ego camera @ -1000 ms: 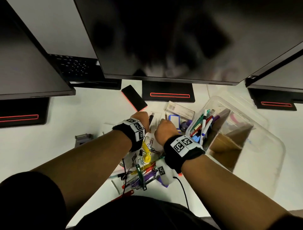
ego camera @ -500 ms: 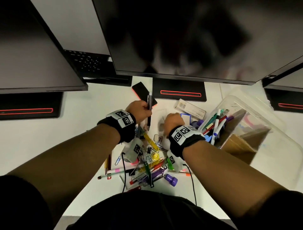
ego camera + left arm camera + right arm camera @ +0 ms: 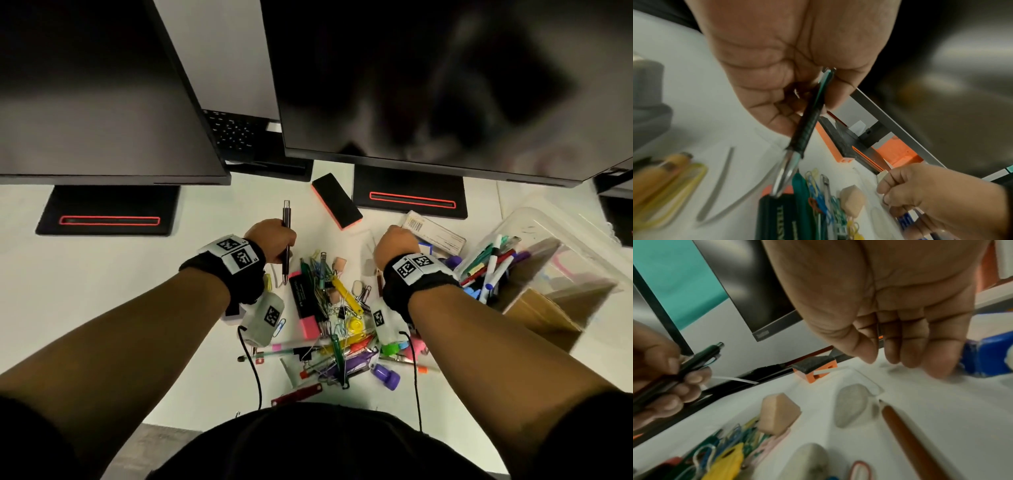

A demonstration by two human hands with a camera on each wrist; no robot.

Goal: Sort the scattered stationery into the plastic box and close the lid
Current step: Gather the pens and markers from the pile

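My left hand grips a dark pen upright above the desk, left of the pile; in the left wrist view the fingers curl round the pen. My right hand hovers over the desk beside a white barcoded carton. Its fingers hang bent, tips down, with nothing in them. A clear plastic box stands at the right, with several pens and markers and a cardboard divider inside. Scattered stationery lies between my forearms: clips, pens, a pink-capped highlighter.
Three dark monitors overhang the desk; their stands sit at the back. A black and orange board eraser lies ahead of the hands. A peach eraser, a grey one and a brown pencil lie under my right hand.
My left hand has picked the dark pen off the desk and carried it up and leftward. My right hand has moved right, towards the barcoded carton.
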